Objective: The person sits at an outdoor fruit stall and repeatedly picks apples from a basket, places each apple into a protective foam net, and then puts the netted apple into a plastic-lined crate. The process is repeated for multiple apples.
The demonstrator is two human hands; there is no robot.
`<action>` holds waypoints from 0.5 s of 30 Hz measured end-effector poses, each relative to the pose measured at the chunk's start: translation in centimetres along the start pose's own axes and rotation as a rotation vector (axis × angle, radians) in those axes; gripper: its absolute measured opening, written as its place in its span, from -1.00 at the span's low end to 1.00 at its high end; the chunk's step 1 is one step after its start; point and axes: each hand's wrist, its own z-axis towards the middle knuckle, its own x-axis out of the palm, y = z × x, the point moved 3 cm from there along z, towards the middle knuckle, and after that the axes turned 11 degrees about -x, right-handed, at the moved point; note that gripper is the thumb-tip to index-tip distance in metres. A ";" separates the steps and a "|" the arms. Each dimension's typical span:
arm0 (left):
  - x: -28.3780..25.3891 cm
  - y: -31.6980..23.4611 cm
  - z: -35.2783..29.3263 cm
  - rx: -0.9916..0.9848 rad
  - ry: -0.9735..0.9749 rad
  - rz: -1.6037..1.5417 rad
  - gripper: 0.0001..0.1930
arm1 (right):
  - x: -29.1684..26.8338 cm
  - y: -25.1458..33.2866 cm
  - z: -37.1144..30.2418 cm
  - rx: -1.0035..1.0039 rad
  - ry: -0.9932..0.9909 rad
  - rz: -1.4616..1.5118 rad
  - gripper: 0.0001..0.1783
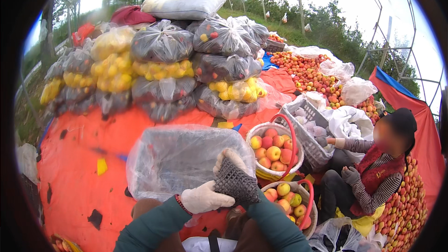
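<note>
Both my hands wear white gloves and meet at the centre. My right hand is closed on a dark grey foam fruit net, which covers part of the hand and wrist. Against the net's lower left edge, my left hand has its fingers together, pinching there; the exact grip is partly hidden. Just beyond lies a crate lined with clear plastic, with no fruit visible inside. Right of my hands stand a white basket of apples with a red handle and a nearer apple basket.
A co-worker sits at the right, one gloved hand at a grey crate holding white-netted fruit. Stacked bags of fruit line the back. Loose apples are heaped behind, others beside the co-worker. An orange tarp covers the ground.
</note>
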 end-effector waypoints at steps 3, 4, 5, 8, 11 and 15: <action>-0.9 -0.8 -0.1 0.320 -0.099 0.548 -0.57 | 0.6 -0.8 0.6 -0.041 0.231 -0.245 -0.88; 0.4 -2.5 -1.2 0.408 -0.129 0.629 -0.55 | -0.9 -2.2 1.3 -0.200 0.292 -0.431 -0.88; 1.4 -4.2 -2.8 0.491 -0.173 0.711 -0.54 | -0.6 -3.0 1.3 -0.288 0.318 -0.486 -0.89; 3.2 -5.1 -4.6 0.554 -0.293 1.021 -0.60 | 0.4 -3.2 1.0 0.028 0.407 -0.201 -0.86; 4.3 -5.2 -4.9 0.575 -0.330 1.027 -0.68 | 1.1 -3.4 0.2 0.328 0.403 0.022 -0.79; 2.6 -4.8 -5.2 0.211 -0.548 0.410 -0.74 | 3.7 -1.7 -2.4 -0.314 0.673 -0.643 -0.76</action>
